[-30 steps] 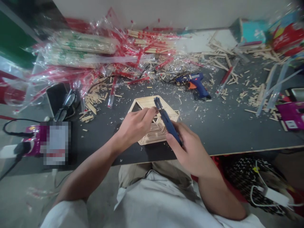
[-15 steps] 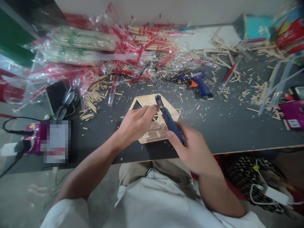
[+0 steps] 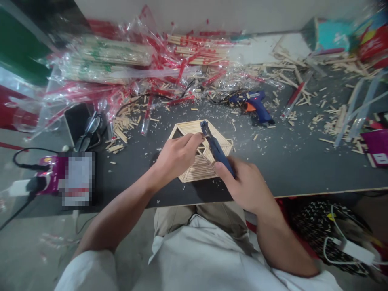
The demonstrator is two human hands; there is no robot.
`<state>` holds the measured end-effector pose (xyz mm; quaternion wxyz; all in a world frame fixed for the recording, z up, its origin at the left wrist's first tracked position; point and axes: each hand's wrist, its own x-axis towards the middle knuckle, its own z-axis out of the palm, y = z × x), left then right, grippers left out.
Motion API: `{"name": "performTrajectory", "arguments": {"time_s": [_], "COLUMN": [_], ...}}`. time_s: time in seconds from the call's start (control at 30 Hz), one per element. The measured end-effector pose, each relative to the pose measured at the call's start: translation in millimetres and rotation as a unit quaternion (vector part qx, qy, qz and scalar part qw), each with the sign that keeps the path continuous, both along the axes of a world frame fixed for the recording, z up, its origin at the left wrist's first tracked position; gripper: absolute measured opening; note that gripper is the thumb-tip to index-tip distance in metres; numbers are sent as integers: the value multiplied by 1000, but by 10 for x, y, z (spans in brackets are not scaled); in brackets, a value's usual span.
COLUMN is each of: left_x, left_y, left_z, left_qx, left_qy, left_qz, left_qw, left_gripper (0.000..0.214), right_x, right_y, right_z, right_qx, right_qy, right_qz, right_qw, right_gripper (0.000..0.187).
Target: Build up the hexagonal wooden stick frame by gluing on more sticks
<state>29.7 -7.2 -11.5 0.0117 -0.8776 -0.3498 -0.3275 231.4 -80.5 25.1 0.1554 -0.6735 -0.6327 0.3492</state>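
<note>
A hexagonal frame of glued wooden sticks [image 3: 197, 171] lies near the front edge of the dark table [image 3: 297, 169]. My left hand [image 3: 177, 155] hovers over it with fingers pinched together at the jaws of blue-handled cutters [image 3: 216, 148]; what they pinch is too small to name. My right hand [image 3: 247, 184] grips the cutters' handles, which slant up and left over the frame.
A blue glue gun [image 3: 256, 106] lies behind on the table, amid stick offcuts. Plastic packs of sticks [image 3: 115, 60] pile at the back left. Glasses [image 3: 87, 131] and a pink device [image 3: 50, 178] sit at left. Clear glue rods [image 3: 354, 113] lie at right.
Both hands and the cutters keep their pose over the frame; only the view has shifted slightly.
</note>
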Motion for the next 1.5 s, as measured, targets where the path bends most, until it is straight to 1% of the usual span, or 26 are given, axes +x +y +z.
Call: {"name": "performTrajectory", "arguments": {"time_s": [0.13,0.33,0.43,0.5,0.6,0.7,0.8,0.9,0.97,1.1,1.17,1.2,1.23,1.3,1.33,1.37,1.43,1.5], "left_x": [-10,2,5,-7,-44,-85,-125,-166,-190,-206,-203,-202,-202,-206,-210,-215,-227,-241], "left_y": [8,-4,-15,-11,24,87,152,199,215,222,219,218,218,221,224,230,244,263], "left_z": [-19,-22,-20,-19,-16,-15,-16,-16,-14,-4,0,0,-2,-12,-18,-26,-41,-53], "left_qx": [-20,-16,-29,-39,-58,-73,-89,-117,-140,-175,-181,-180,-177,-166,-159,-152,-139,-131], "left_qy": [9,13,20,16,4,3,-7,-6,10,40,55,62,69,76,77,77,72,65], "left_qz": [7,15,25,30,32,38,40,40,42,46,44,40,35,23,18,15,12,7], "left_qw": [1000,1000,999,999,998,997,995,992,989,983,981,981,981,983,984,985,988,989], "left_gripper": [23,24,25,27,29,30,32,29,27,25,25,26,28,33,34,35,34,32], "right_x": [7,-28,-59,-60,-12,89,220,375,489,730,859,923,985,1090,1129,1157,1180,1166], "right_y": [23,46,35,34,55,78,58,-2,-37,-5,62,97,128,160,159,150,115,86], "right_z": [-22,-9,-13,-47,-111,-150,-181,-213,-215,-158,-142,-150,-171,-251,-303,-357,-448,-488], "right_qx": [-4,-19,-22,8,74,109,112,116,122,113,100,90,86,91,109,130,164,177], "right_qy": [-28,-74,-100,-108,-112,-122,-133,-177,-230,-353,-385,-386,-391,-379,-372,-359,-348,-339], "right_qz": [16,46,46,24,-15,-25,-38,-67,-99,-174,-211,-214,-234,-228,-225,-208,-212,-193], "right_qw": [999,996,994,994,991,986,984,975,960,912,893,893,886,892,894,901,898,903], "right_gripper": [51,48,46,45,45,47,48,47,45,42,45,49,51,56,57,56,55,55]}}
